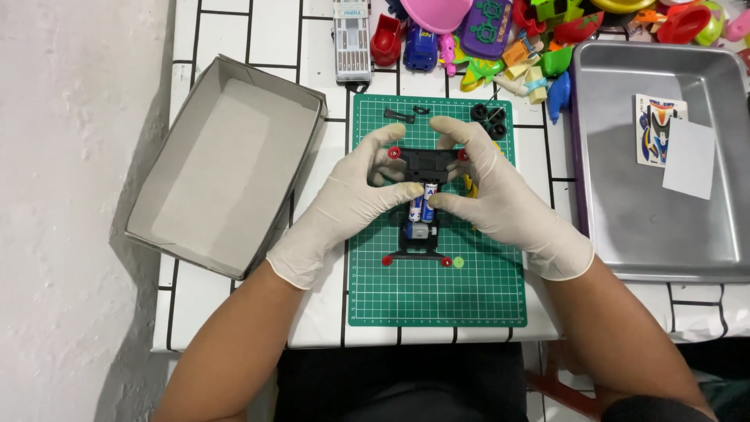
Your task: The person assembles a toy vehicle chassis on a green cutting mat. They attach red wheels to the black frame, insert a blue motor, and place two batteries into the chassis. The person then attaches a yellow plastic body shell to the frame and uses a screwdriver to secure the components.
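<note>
On the green cutting mat (437,293) at the middle of the white tiled table (258,31) lies a black toy car chassis (424,199), long axis running away from the person, small red rollers at its four corners. Two blue-and-white batteries (422,205) sit side by side in its middle bay, a small motor just below them. Left hand (351,203), in a pale glove, grips the chassis from the left, fingers curled over its upper end, thumb pressing beside the batteries. Right hand (500,199), gloved likewise, closes on it from the right, fingertips at the upper red roller, thumb touching the batteries. Loose black wheels (491,117) and a small black part (400,116) rest on the mat's far edge. Open grey cardboard box (226,168) sits to the left; a metal tray (664,156) holding a sticker sheet (656,129) to the right. Heap of coloured plastic toys (539,39) along the far side.
</note>
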